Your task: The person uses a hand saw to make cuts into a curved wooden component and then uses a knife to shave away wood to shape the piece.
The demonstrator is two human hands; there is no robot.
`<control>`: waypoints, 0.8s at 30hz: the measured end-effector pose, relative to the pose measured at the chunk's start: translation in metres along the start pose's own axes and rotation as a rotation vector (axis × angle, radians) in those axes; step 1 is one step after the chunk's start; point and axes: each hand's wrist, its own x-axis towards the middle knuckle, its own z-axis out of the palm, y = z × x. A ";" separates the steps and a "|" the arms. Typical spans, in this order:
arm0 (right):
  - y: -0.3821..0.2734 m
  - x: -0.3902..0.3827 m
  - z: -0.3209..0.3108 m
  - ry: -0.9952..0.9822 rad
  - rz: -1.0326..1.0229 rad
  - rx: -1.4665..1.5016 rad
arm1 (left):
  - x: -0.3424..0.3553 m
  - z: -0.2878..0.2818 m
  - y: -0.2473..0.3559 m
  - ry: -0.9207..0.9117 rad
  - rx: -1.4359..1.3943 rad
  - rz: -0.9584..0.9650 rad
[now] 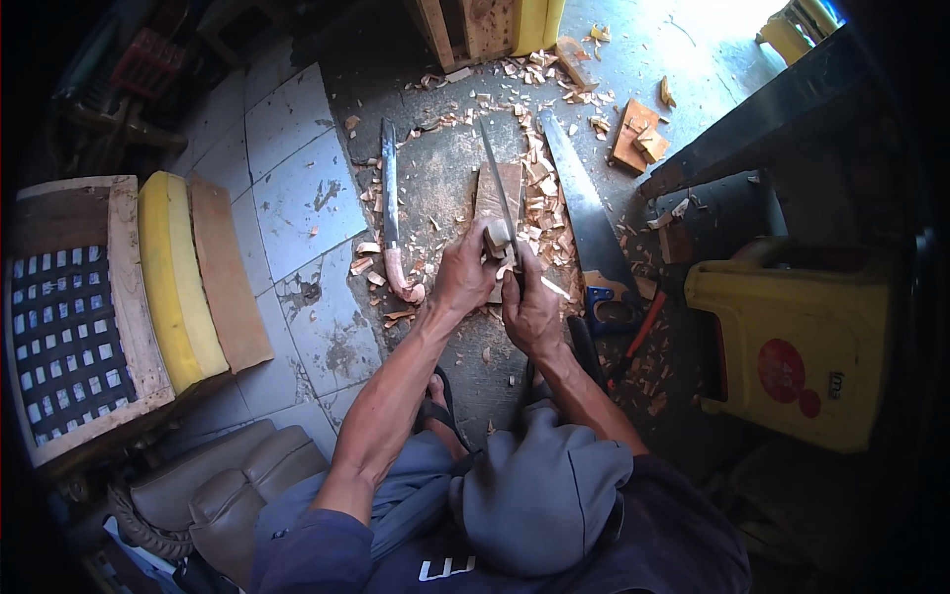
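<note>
My left hand is closed around a small pale wooden block. In my right hand is a long, narrow dark metal tool, tapering toward its far end; whether it is a file or a knife, I cannot tell. The tool lies against the block's right side, and both hands are close together. Beneath them a brown wooden board rests on the floor. To the left lies a machete with a curved wooden handle, and to the right a handsaw with a blue grip.
Wood shavings litter the concrete around the board. Wood offcuts lie at the far right. A yellow plastic stool stands at right, near a red-handled tool. At left are a webbed wooden frame and yellow foam.
</note>
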 end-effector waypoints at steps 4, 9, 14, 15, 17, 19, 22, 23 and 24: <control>-0.007 -0.001 0.007 -0.028 -0.060 -0.012 | -0.021 0.012 -0.039 0.034 0.075 0.039; -0.017 0.013 -0.010 0.099 -0.171 -0.018 | 0.009 0.004 -0.012 0.009 0.089 0.235; -0.003 0.010 0.001 -0.082 -0.047 0.008 | 0.004 0.018 -0.047 -0.107 0.285 0.101; -0.019 0.013 -0.003 -0.198 0.115 0.006 | 0.004 0.017 -0.058 -0.083 0.287 0.001; -0.024 0.003 -0.011 -0.127 0.062 -0.027 | 0.002 0.014 -0.034 -0.091 0.157 -0.089; -0.036 0.006 -0.016 -0.047 -0.095 0.004 | 0.007 0.007 -0.026 -0.031 0.178 -0.031; 0.000 0.003 0.005 -0.146 0.046 -0.117 | 0.007 0.015 -0.052 -0.025 0.246 -0.101; 0.013 0.006 0.006 -0.074 -0.073 -0.073 | 0.009 0.017 -0.045 -0.038 0.255 -0.118; 0.005 0.014 0.002 -0.023 -0.133 -0.017 | 0.015 0.015 -0.035 -0.032 0.265 -0.124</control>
